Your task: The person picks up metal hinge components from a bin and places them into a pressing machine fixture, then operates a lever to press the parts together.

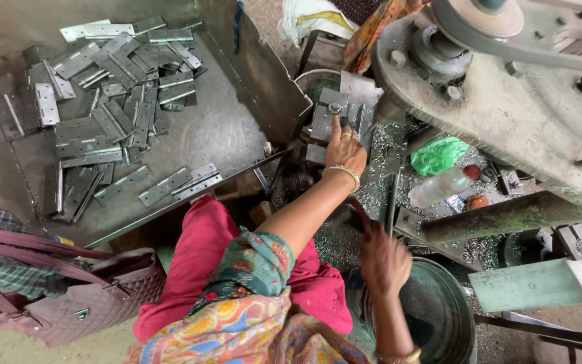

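One metal plate (331, 116), grey, sits on the press bed at centre far, under the big machine (506, 114) that fills the right far corner. Left hand (345, 149): arm stretched forward, fingers together, fingertips pressed on the plate's near edge; rings and a bangle at the wrist. Right hand (384, 261): lower, near right of centre, blurred, closed round a thin dark lever (362, 214); how tightly it grips cannot be told.

Round basin (439, 317), dark green, just right of the right hand, near edge of the scene. Metal shavings (389, 148) strewn over the machine base between the plate and the basin.

Plastic bottle (439, 187), clear with red cap, lying on its side right of the left hand. Green bag (438, 155), crumpled, just beyond the bottle.

Many hinges (109, 87), flat grey, some open and some folded, heaped on a steel tray (217, 128) at left far; several lie singly near the tray's near edge. Upright steel sheet (250, 61) stands between tray and press.

Pink handbag (95, 290) on the floor, near left, well apart from both hands. Checked cloth (1, 269) lies over its left end.
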